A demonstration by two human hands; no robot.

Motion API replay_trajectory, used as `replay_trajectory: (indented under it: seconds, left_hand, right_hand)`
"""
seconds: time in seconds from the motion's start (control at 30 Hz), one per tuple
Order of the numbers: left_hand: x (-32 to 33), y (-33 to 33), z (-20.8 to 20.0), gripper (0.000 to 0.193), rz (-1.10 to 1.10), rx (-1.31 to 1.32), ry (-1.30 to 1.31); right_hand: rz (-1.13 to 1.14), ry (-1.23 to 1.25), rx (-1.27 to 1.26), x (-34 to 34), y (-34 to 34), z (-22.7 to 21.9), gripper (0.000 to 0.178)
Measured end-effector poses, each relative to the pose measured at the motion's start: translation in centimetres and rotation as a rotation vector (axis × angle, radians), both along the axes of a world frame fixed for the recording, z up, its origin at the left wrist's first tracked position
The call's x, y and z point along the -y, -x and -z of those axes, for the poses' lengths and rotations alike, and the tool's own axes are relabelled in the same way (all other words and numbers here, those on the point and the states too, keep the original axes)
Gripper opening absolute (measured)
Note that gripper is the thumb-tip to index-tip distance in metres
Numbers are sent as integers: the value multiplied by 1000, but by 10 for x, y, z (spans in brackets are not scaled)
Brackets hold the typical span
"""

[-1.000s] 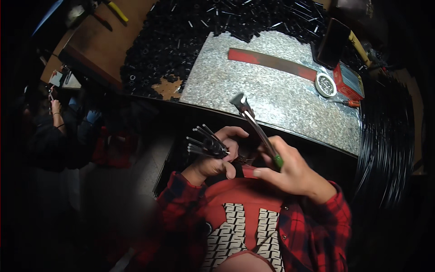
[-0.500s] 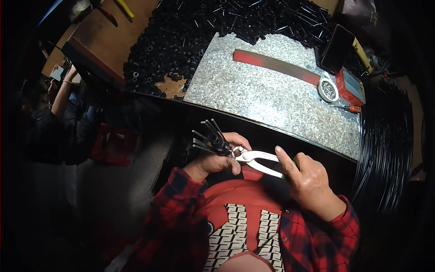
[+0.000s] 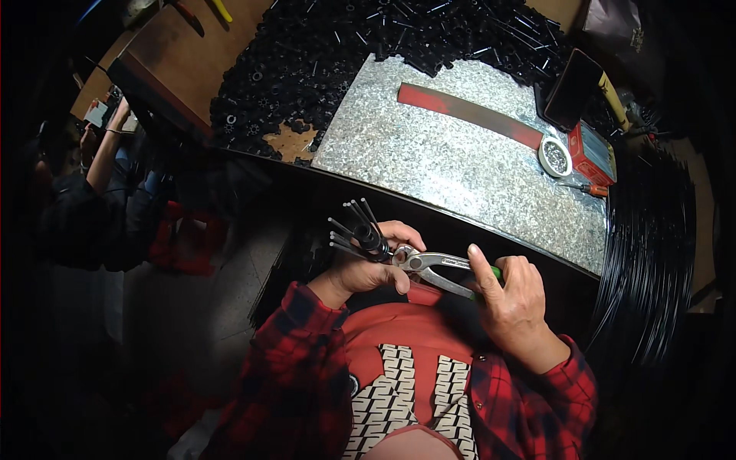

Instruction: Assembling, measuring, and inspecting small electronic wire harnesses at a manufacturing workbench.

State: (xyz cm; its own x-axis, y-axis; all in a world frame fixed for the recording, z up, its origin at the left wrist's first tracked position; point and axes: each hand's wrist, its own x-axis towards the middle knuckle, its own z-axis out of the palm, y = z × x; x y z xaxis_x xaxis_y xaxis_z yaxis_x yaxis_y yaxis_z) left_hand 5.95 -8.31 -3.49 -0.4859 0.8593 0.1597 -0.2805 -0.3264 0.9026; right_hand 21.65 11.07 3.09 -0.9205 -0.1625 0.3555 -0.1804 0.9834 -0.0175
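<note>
Squeezing off-line could make the end-cutting pliers (image 3: 415,262) gripped in your right hand (image 3: 515,300) slip, nipping your left hand (image 3: 359,278), which clasps the black rod-tipped assembly (image 3: 372,242) at the pliers' head.

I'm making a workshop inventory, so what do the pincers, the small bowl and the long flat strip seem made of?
Pincers: probably steel, from the grey metallic shine; green grips, perhaps plastic.
Bowl: white, possibly plastic or ceramic; the view can't settle which.
Strip: maybe painted metal or wood, as patchy red gives way to dull brown.
</note>
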Motion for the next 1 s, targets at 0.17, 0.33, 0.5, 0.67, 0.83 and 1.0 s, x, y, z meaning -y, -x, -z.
replay_trajectory:
  seconds: [0.17, 0.33, 0.5, 0.67, 0.83, 1.0]
  left_hand:
    - [-1, -4, -3, 58, -7, 47, 6]
    - [-3, -8, -13, 76, -96, 23, 181]
    - [-2, -9, -11, 63, -76, 15, 118]
    - [-6, -14, -9, 73, -197, -28, 142]
    - [0, -7, 4, 61, -127, -110, 86]
    - [-2, -4, -4, 72, -90, -39, 88]
  right_hand:
    - [-1, 7, -31, 0, 0, 4, 61]
    - [-1, 31, -34, 1, 1, 4, 60]
    - [-5, 0, -13, 1, -1, 2, 60]
    - [23, 92, 199, 5, -5, -20, 70]
    - [11, 305, 341, 7, -4, -27, 70]
    - [-22, 196, 203, -2, -2, -27, 68]
